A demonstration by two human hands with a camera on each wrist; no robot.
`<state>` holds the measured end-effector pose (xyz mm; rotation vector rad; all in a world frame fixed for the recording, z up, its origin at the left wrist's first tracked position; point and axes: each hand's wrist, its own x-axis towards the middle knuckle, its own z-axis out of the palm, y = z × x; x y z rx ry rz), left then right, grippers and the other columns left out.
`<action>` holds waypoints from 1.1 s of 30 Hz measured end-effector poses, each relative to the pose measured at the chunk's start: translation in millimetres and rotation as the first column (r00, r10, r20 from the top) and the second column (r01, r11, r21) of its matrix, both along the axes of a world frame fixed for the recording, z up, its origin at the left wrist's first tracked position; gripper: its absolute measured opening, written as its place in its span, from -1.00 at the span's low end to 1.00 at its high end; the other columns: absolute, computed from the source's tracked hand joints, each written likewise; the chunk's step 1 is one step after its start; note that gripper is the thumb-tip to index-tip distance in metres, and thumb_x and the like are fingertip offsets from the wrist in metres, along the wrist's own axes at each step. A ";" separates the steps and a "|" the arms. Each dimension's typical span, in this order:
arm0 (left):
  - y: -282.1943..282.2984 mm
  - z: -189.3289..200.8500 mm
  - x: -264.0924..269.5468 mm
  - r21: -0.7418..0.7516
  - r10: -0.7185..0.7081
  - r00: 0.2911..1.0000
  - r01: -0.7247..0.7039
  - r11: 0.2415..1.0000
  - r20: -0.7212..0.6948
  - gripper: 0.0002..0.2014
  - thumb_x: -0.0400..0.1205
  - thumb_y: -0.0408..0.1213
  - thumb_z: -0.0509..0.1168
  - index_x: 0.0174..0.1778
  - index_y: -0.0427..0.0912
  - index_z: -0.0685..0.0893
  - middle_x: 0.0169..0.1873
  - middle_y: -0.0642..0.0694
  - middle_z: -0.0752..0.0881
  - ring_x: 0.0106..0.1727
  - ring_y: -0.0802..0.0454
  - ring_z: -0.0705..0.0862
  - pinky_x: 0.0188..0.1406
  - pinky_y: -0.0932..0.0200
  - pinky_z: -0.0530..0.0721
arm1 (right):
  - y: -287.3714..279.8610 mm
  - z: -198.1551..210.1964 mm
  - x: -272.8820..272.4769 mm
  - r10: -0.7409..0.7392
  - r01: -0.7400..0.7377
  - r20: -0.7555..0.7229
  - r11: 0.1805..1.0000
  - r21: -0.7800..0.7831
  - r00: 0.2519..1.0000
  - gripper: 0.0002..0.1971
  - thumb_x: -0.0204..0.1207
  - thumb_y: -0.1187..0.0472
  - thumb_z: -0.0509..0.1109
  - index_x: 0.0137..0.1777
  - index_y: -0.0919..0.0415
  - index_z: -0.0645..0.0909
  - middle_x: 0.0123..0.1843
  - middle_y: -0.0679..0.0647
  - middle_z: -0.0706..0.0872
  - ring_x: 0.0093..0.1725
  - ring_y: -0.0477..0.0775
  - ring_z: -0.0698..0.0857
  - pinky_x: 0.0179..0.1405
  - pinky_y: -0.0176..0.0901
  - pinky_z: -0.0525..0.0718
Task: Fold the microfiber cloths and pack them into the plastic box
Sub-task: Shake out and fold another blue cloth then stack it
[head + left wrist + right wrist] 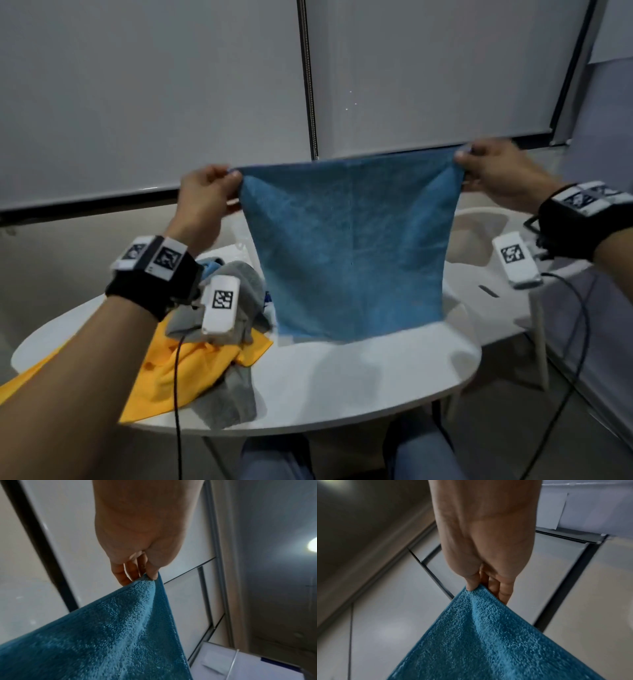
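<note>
A blue microfiber cloth (349, 246) hangs spread out above the white table (342, 377), stretched flat between both hands. My left hand (205, 195) pinches its top left corner between thumb and fingers. My right hand (493, 171) pinches the top right corner in the same manner. The left wrist view shows the left hand (139, 573) pinching the blue cloth (106, 635); the right wrist view shows the right hand (481, 586) pinching the cloth (488, 642). The cloth's lower edge hovers just over the tabletop. A clear plastic box (245, 245) shows only partly behind the cloth.
A yellow cloth (164, 373) and grey cloths (236, 294) lie heaped on the table's left side, one grey cloth (233, 401) near the front edge. A white chair (479, 240) stands at the right. Cables hang from both wrists. Window blinds fill the background.
</note>
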<state>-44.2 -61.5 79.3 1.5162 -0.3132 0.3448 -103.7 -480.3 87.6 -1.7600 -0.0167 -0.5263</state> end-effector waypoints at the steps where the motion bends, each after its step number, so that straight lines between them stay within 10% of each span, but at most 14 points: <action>1: 2.4 14.7 -3.2 -0.020 -0.025 0.999 0.025 0.999 0.035 -0.88 0.73 -0.41 0.29 -0.11 -0.15 0.64 -0.18 -0.18 0.74 -0.22 -0.01 0.77 -0.17 0.06 0.82 | -0.5 15.1 -2.0 0.008 -0.009 0.045 1.000 0.023 0.999 -0.75 0.74 0.30 0.26 -0.20 0.12 0.53 -0.30 -0.01 0.76 -0.34 -0.12 0.79 -0.26 -0.17 0.82; 10: 29.6 -20.0 -46.2 0.113 -0.190 0.977 0.200 0.973 -0.094 -0.82 0.66 -0.39 0.34 0.12 -0.41 0.70 0.00 -0.40 0.77 0.01 -0.21 0.73 0.04 -0.03 0.74 | -10.0 2.3 -39.3 0.176 -0.217 -0.237 0.963 -0.159 0.955 -0.82 0.71 0.28 0.30 -0.13 0.15 0.65 -0.39 -0.10 0.65 -0.42 -0.17 0.58 -0.48 -0.40 0.57; 15: 43.5 -95.1 -67.5 0.281 -0.326 0.859 0.451 0.847 -0.396 -0.76 0.54 -0.19 0.49 -0.01 -0.29 0.82 -0.04 -0.48 0.79 -0.02 -0.21 0.77 0.00 -0.05 0.73 | -26.9 -68.1 -54.1 0.292 -0.459 -0.579 0.874 -0.162 0.761 -0.80 0.65 0.22 0.39 0.06 0.40 0.68 -0.17 0.26 0.66 -0.20 0.19 0.62 -0.33 -0.15 0.62; 22: 23.7 -179.9 -69.0 0.257 -0.297 0.727 0.545 0.798 -0.618 -0.83 0.67 -0.35 0.40 0.10 -0.38 0.72 -0.14 -0.32 0.81 -0.19 -0.06 0.76 -0.27 0.14 0.71 | -33.9 -160.6 -56.6 0.278 -0.440 -0.763 0.898 -0.010 0.584 -0.80 0.67 0.23 0.38 0.11 0.39 0.65 -0.17 0.26 0.72 -0.24 0.15 0.72 -0.29 -0.10 0.72; 33: -11.1 -259.6 -24.9 0.445 0.111 0.817 0.189 0.875 -0.565 -0.88 0.76 -0.22 0.19 0.09 -0.17 0.56 0.03 -0.35 0.72 0.04 -0.30 0.76 -0.07 -0.29 0.80 | -19.9 -241.9 -27.5 -0.121 -0.014 -0.654 0.980 -0.198 0.747 -0.83 0.69 0.30 0.32 -0.16 0.30 0.57 -0.38 0.13 0.45 -0.42 0.01 0.45 -0.57 -0.28 0.47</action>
